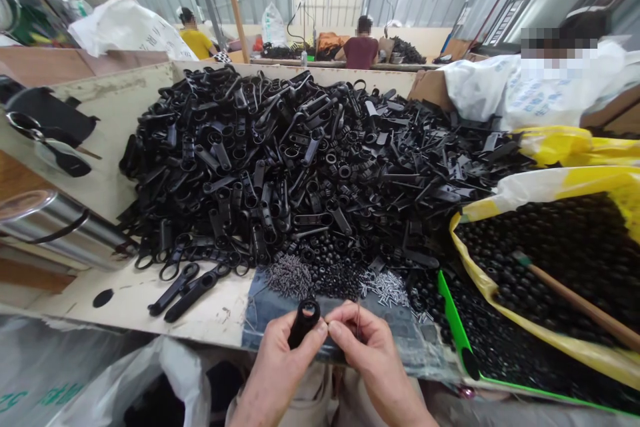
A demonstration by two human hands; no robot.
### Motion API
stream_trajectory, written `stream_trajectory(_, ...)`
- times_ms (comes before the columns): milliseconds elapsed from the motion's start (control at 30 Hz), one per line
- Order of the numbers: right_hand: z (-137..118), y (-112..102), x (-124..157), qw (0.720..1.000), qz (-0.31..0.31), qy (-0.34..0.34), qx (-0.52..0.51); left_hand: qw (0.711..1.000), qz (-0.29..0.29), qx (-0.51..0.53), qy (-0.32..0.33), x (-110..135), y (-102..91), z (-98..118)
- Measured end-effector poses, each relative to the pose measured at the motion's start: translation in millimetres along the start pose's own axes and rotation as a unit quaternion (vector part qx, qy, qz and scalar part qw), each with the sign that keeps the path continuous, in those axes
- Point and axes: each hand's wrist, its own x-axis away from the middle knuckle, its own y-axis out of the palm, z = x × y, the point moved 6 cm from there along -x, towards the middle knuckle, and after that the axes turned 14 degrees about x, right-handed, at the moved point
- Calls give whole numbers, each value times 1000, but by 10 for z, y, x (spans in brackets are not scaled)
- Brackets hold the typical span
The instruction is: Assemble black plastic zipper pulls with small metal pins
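Observation:
My left hand is closed around a black plastic handle with a ring at its end, the ring pointing up and away. Close beside it, my right hand is pinched, its thumb and forefinger meeting my left thumb. What the right fingers hold is too small to make out. Just beyond my hands lie a heap of small grey springs or screws, some small black beads or balls and a pile of silver screws or pins.
A large heap of black ringed handles fills the bench. A steel flask stands left. At right, a yellow-edged sack holds black balls and a wooden stick, beside a green-edged tray. Other people sit farther back.

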Motion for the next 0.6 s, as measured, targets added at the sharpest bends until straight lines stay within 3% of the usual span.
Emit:
stream_trajectory(133, -18, -13, 36, 1000, 24, 1, -19, 998, 20, 61, -28, 26, 57, -29)
stream_trajectory(300, -97, -101, 72, 997, 49, -39, 53, 980, 52, 154, -119, 88, 128, -65)
stream_trajectory(433, -125, -185, 100, 993, 63, -55, 80, 965, 26, 208, -160, 105, 210, -89)
stream_trajectory(600, -250, -236, 144, 975, 69, -129, 169, 942, 1, 273, -194, 105, 274, -232)
